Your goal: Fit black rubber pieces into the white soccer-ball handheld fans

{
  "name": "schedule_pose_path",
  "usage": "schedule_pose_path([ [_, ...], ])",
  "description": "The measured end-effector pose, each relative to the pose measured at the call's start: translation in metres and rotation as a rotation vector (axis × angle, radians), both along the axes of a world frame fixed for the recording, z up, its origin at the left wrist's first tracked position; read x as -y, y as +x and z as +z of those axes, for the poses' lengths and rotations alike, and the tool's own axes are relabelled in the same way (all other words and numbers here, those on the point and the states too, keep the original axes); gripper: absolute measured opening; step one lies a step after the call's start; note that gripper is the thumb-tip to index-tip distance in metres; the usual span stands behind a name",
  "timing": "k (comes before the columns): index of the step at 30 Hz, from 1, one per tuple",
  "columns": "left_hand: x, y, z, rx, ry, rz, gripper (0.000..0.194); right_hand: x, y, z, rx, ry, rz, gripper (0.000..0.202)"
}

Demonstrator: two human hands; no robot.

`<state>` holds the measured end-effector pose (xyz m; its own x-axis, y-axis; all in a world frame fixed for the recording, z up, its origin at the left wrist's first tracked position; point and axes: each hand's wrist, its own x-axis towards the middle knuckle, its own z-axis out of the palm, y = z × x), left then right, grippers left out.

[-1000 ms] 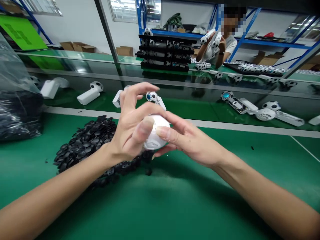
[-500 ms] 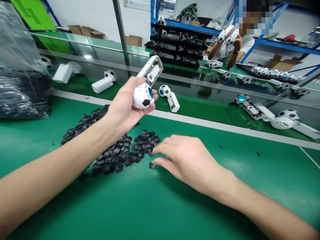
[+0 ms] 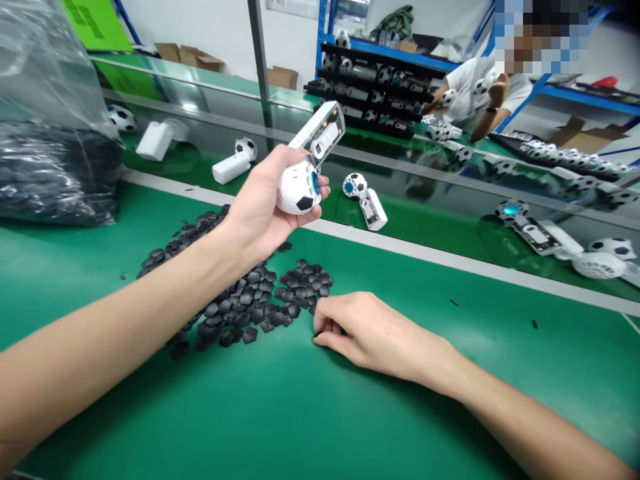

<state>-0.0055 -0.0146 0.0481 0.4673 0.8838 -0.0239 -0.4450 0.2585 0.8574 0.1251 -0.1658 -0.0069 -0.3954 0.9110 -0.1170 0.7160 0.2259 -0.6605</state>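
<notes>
My left hand is closed around a white handheld fan with a football-patterned round head. Its handle is folded up and open on one side, showing a circuit board inside. A blue disc shows on the head, partly behind my fingers. Low over the green table, my right hand pinches a black pentagon piece, of which only a dark edge shows at the fingertips. Just left of it lies a loose pile of black pentagon pieces, partly hidden by my left forearm.
A clear plastic bag of black pieces stands at the left. Beyond the pale table edge strip, a fan and other fans lie on a green surface. A black rack and a co-worker are behind.
My right thumb and fingers have closed on the loose black pentagon piece beside the pile. The left hand still holds the fan. The whole view has shifted slightly, moving things rightward.
</notes>
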Motion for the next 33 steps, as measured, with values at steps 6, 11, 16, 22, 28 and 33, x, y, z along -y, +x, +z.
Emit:
schedule_pose_path([
  [6,0.001,0.000,0.000,0.001,-0.043,0.007,0.013,-0.006,0.013,0.012,-0.487,-0.065,-0.259,0.011],
  [11,0.002,-0.001,0.001,0.044,-0.091,-0.088,0.016,-0.011,0.023,0.025,-0.811,-0.127,-0.406,0.028],
  [16,0.014,0.004,-0.009,-0.054,-0.086,-0.105,0.025,-0.005,0.023,0.033,-0.713,0.213,-0.361,0.015],
  [22,0.034,0.008,-0.027,-0.180,0.043,-0.109,0.038,-0.005,0.031,0.038,-0.531,0.388,-0.411,0.011],
  [28,0.041,0.007,-0.025,-0.219,0.108,-0.070,0.041,-0.004,0.033,0.040,-0.597,0.417,-0.455,0.010],
  [33,0.044,0.008,-0.025,-0.215,0.159,-0.039,0.036,-0.004,0.025,0.040,-0.716,0.429,-0.514,0.020],
])
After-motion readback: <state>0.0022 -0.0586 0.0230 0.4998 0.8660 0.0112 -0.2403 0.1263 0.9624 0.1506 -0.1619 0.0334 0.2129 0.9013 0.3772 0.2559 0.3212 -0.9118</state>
